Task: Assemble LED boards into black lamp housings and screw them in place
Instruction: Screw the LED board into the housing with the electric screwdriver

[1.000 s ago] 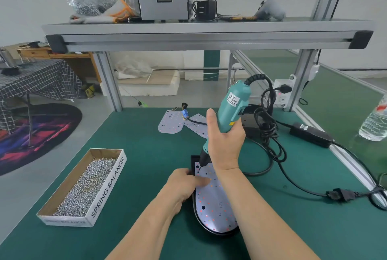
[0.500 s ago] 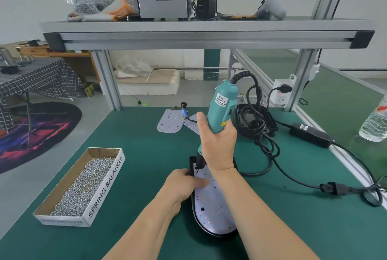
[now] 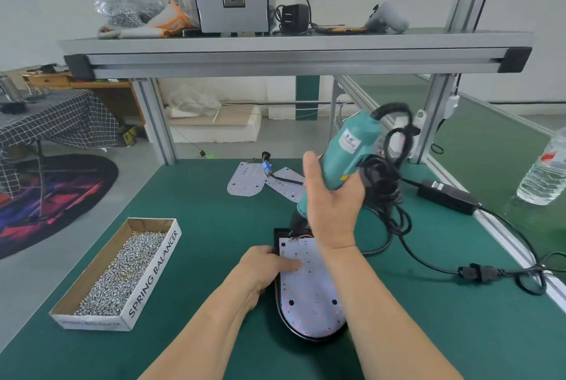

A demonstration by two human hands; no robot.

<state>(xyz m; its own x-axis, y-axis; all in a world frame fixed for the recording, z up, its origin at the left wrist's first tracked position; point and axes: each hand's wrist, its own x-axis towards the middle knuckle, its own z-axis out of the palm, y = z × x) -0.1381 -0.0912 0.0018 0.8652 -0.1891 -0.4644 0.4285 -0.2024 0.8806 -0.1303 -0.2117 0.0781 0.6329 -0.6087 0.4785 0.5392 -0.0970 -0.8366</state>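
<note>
Your left hand (image 3: 263, 269) presses fingers on the white dotted LED board (image 3: 309, 297) sitting in the black rounded lamp housing (image 3: 306, 338) under it, your right hand (image 3: 330, 205) grips the tilted teal electric screwdriver (image 3: 346, 156) just above, so screwing seems underway, & 2 loose boards (image 3: 245, 179) beyond wait.

Bright even light, motion-blurred screwdriver (image 3: 346, 159)
</note>
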